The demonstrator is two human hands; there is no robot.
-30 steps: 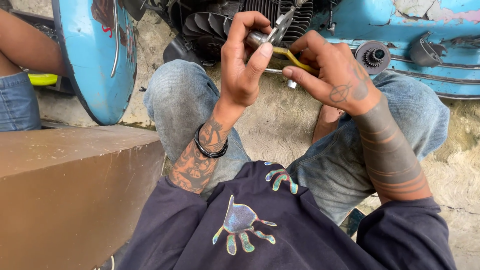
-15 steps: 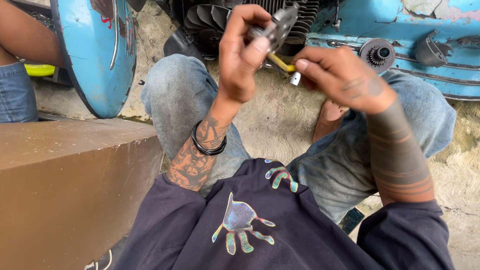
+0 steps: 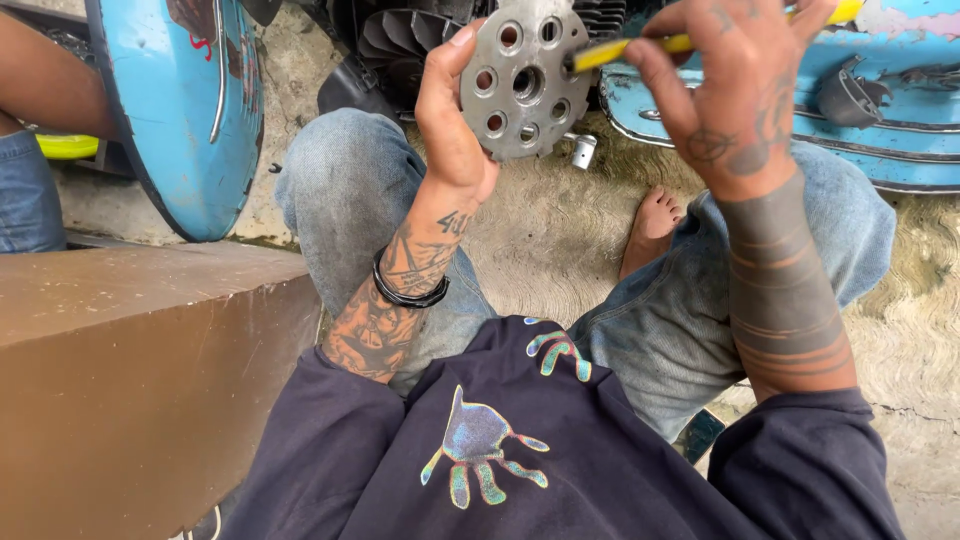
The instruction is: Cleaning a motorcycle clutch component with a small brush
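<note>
Head view: left hand [image 3: 452, 130] clamps rigid, likely heavy perforated steel disc [image 3: 525, 85] by rim; right hand [image 3: 735, 85] grips yellow-handled tool [image 3: 640, 48].

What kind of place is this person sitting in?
Probably a small scooter repair spot, outdoors on rough concrete ground. A blue scooter body stands close, and the left hand holds a round metal disc with holes.

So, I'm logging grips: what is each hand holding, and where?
Left hand holds the metal disc by its rim; right hand holds a yellow tool along its shaft.
</note>
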